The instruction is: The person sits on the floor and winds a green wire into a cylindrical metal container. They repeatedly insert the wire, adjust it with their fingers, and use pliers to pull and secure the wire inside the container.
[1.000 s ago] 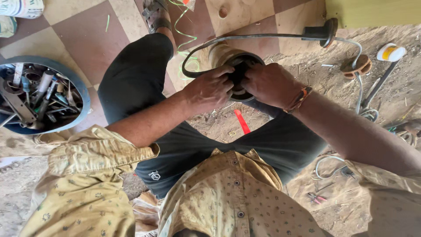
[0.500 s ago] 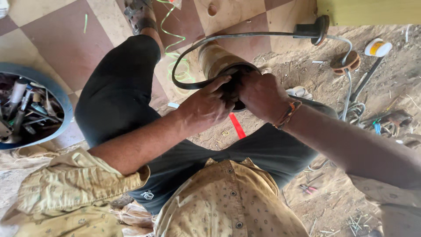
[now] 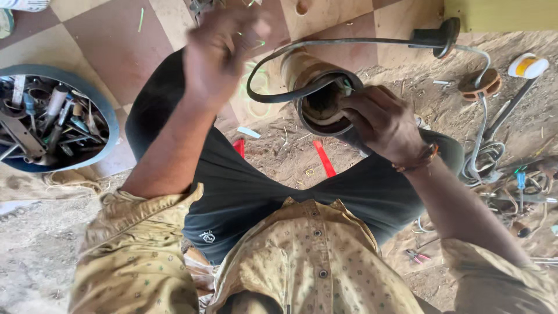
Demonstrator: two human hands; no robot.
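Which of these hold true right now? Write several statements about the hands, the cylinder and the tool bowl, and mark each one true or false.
1. The right hand has its fingers at the open end of the cylindrical part. True.
2. The left hand also grips the cylindrical part. False: it is raised in the air, blurred, apart from the part.
3. A black cable loops over the cylindrical part. True.
4. The blue bowl of tools sits on the person's right. False: it lies on the left side, on the tiled floor.
5. A red strip lies on the ground between the legs. True.
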